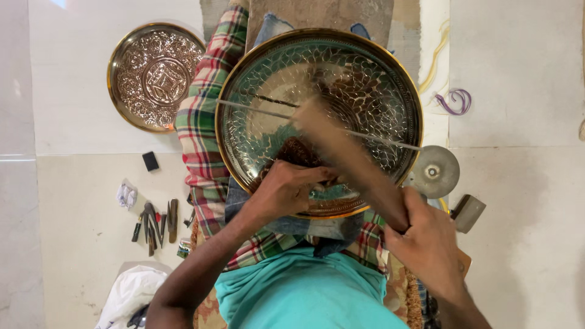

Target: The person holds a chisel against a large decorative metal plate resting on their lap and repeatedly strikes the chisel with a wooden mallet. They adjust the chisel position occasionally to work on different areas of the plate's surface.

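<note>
Head view, looking down: large round engraved brass tray [365,79] resting on a lap over a plaid cloth [204,134], rim gleaming gold. Left hand [283,189] pressing on the tray's near edge, fingers curled tight around something small, too hidden to identify. Right hand [426,244] gripping a wooden mallet [347,155], blurred with motion, slanting across the tray's middle. Lying on the pale floor [524,79]: a smaller engraved plate [155,76] to the left, a cluster of small chisels [155,225] near the left elbow, a grey metal disc [436,172] just beside the tray's right rim.
</note>
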The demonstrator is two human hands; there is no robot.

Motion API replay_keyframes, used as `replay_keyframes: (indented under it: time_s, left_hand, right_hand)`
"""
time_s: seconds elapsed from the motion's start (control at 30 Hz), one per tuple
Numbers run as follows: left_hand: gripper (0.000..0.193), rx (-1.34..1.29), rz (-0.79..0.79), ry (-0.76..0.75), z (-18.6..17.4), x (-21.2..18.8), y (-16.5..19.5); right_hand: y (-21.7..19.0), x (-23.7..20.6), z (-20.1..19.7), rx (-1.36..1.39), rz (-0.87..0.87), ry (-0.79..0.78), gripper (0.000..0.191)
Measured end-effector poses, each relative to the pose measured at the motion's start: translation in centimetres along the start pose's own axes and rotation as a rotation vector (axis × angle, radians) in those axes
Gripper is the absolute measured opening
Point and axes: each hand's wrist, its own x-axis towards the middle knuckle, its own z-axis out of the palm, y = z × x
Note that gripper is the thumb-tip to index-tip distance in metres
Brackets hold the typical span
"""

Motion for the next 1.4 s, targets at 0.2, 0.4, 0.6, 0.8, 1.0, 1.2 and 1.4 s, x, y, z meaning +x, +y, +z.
replay_keyframes:
  time_s: [0.2, 0.4, 0.6, 0.8, 1.0, 1.2, 1.4]
  left_hand:
    - [0.055, -0.046, 0.203, 0.101, 0.1, 0.0, -0.4]
    - [0.058, -0.025, 0.036, 0.009, -0.1, 0.0, -0.1]
    - [0.055, -0.083, 0.096, 0.033, -0.2, 0.0, 0.1]
    - [0.063, -0.012, 0.200, 0.133, 0.3, 0.0, -0.4]
    - [0.062, -0.054, 0.212, 0.111, 0.5, 0.1, -0.7]
    - [0.066, -0.015, 0.083, 0.019, 0.3, 0.1, -0.4]
    - [0.068, 0.049, 0.099, 0.055, 0.7, 0.1, -0.7]
  right_hand:
    - [0.1, -0.5, 1.7, 0.466, 0.004, 0.123, 0.031]
    - [0.4, 0.0, -0.2, -0.082, -0.086, -0.003, 0.041]
    - [-1.0, 0.3, 0.1, 0.200, 0.009, 0.072, 0.036]
    - [0.2, 0.0, 0.0, 0.283, 0.037, 0.029, 0.036]
    - [-0.5, 0.1, 0.6, -0.063, -0.048, 0.047, 0.047]
    - [-1.8, 0.6, -1.0, -0.226, -0.002, -0.072, 0.036]
    - [-1.8, -0.1, -0.3, 0.307, 0.120, 0.059, 0.038]
